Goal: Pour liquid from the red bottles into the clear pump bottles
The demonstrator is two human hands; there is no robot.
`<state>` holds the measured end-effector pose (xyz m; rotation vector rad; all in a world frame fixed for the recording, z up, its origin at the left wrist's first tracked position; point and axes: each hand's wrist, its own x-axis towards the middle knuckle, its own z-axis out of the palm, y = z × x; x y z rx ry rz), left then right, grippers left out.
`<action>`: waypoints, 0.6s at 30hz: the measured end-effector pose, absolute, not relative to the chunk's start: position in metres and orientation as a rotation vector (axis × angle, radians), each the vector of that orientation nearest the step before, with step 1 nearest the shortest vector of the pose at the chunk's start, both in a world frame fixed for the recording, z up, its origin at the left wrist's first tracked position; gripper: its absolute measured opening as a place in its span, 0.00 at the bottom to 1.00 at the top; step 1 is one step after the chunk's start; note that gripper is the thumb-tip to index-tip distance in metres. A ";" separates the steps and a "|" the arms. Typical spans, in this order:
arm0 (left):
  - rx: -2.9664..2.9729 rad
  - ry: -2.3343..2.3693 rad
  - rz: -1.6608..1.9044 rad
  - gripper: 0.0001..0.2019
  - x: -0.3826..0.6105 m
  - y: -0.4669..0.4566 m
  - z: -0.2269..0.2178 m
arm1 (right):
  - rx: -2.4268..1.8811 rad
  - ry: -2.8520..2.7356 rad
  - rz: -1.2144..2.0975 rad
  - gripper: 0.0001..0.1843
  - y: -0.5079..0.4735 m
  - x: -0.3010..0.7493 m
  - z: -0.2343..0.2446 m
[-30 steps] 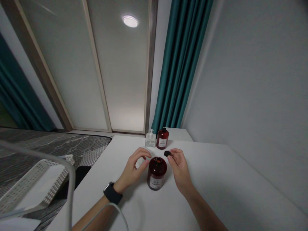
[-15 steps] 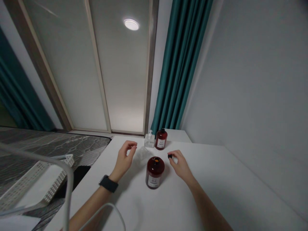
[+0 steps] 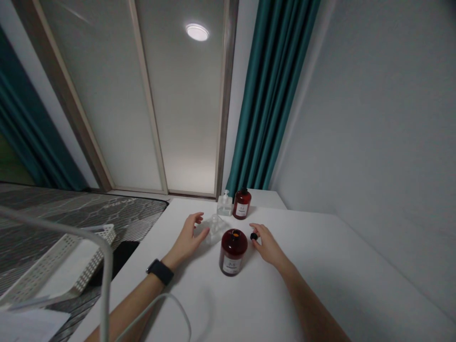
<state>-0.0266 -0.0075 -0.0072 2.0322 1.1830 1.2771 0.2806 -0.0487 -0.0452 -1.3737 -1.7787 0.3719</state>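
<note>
My left hand [image 3: 187, 240] rests on the white table [image 3: 320, 280], open, its thumb at the side of a clear, see-through plastic container [image 3: 215, 229]. To the right of that container stands a dark red bottle [image 3: 233, 251] with a label and an uncapped orange-rimmed mouth. My right hand [image 3: 267, 246] is just right of this bottle, its fingertips pinching a small black cap [image 3: 253, 236]. Farther back stand a dark red bottle with a black top [image 3: 242, 203] and a clear pump bottle [image 3: 224, 204].
A white perforated basket [image 3: 67, 266] sits left of the table on a grey patterned surface [image 3: 71, 213]. A white curved rail [image 3: 105, 270] and a white cable [image 3: 160, 308] cross the foreground. A wall [image 3: 374, 118] rises on the right.
My left hand has come back down beside the clear container after lifting away from it. My right hand has shifted slightly rightward and nearer me with the black cap.
</note>
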 end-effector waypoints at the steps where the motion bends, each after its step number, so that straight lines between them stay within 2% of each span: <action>1: 2.077 1.188 1.237 0.25 -0.024 -0.008 -0.010 | -1.375 -1.782 0.370 0.27 -0.049 0.281 -0.045; 6: 2.215 1.236 1.152 0.33 -0.016 -0.006 -0.022 | -1.363 -1.761 0.361 0.27 -0.051 0.280 -0.037; 13: 2.272 1.229 1.131 0.30 -0.017 -0.005 -0.023 | -1.292 -1.626 0.394 0.16 -0.064 0.265 -0.004; 18: 2.243 1.191 1.149 0.28 -0.017 -0.006 -0.021 | -1.076 -1.671 0.611 0.21 -0.085 0.232 0.011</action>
